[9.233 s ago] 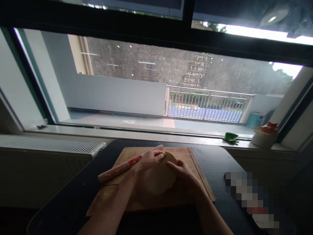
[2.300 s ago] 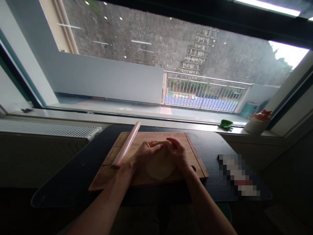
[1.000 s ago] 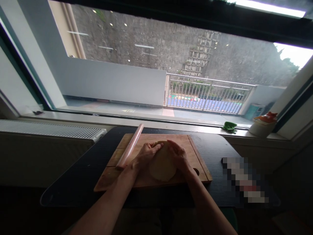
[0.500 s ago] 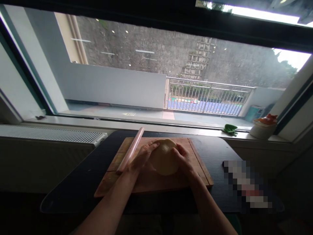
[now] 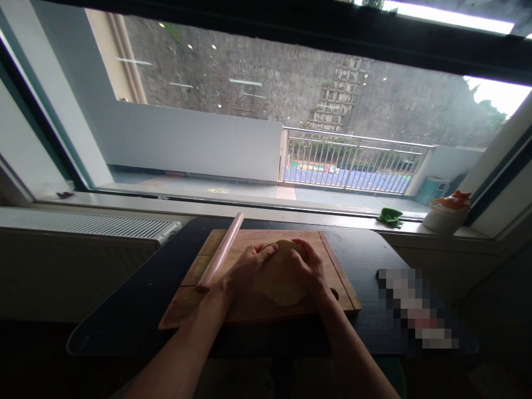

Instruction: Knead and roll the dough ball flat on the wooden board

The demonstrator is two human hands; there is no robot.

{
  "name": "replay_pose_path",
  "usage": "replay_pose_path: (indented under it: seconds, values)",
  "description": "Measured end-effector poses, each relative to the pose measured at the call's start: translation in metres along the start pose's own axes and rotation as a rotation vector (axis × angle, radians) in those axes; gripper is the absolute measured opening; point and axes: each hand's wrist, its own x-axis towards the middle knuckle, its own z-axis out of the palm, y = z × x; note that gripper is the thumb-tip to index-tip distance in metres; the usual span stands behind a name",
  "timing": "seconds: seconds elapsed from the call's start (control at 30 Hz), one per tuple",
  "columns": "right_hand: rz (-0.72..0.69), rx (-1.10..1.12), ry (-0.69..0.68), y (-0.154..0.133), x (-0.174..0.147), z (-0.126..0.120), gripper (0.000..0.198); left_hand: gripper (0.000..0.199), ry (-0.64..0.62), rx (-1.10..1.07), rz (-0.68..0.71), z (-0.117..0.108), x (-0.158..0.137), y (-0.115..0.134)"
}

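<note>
A flat, pale round of dough [image 5: 285,280] hangs between my two hands above the wooden cutting board [image 5: 266,316]. My left hand [image 5: 251,263] grips its upper left edge, thumb on the near face. At the upper right edge my right hand [image 5: 310,263] pinches it the same way, the fingers curled behind. Whether the dough's lower edge touches the board, I cannot tell. To the left of my left hand, a pinkish rolling pin [image 5: 220,252] lies slanted across the board.
The board rests on a dark table [image 5: 137,296]. A blurred-out item [image 5: 415,310] lies on its right side. Behind, the windowsill holds a green object [image 5: 389,217] and a white pot [image 5: 446,219] with an orange figure. A radiator [image 5: 87,227] stands at the left.
My hands have drawn closer together along the dough's top edge, the right one moving a little inward. The dough hangs slightly lower. The rolling pin lies in the same place on the board.
</note>
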Motion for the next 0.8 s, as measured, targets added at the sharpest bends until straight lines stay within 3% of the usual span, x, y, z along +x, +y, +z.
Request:
replay_pose_path:
  seconds: [0.27,0.6,0.8]
  values:
    - [-0.083,-0.031,-0.056,0.007,0.001,0.004,0.030,0.036,-0.019,0.021,0.021,-0.002,0.002,-0.005]
    - [-0.088,-0.051,-0.011,0.010,0.001,0.009,0.024,0.033,-0.047,-0.005,0.061,0.007,0.000,-0.002]
    - [-0.146,-0.119,-0.032,0.008,-0.002,0.008,0.030,0.037,-0.038,-0.051,0.042,0.004,0.002,-0.001]
